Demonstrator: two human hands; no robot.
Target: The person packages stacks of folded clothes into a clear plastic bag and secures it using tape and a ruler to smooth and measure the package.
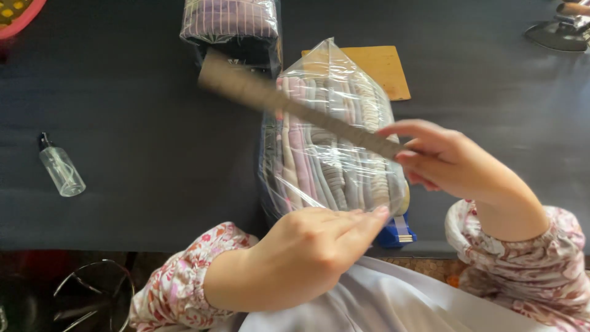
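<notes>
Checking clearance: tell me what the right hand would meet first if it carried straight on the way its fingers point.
Probably the clear bag of folded cloth: the right hand points left, holding a flat strip over it. Depth unclear.

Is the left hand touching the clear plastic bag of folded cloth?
Touching. The head view shows the left hand with its fingers pressed flat against the lower edge of the clear plastic bag, no gap between them.

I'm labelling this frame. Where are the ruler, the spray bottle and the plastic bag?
ruler [295, 109], head view, mid-length
spray bottle [61, 170], head view, clear body
plastic bag [335, 147], head view, front face
</notes>
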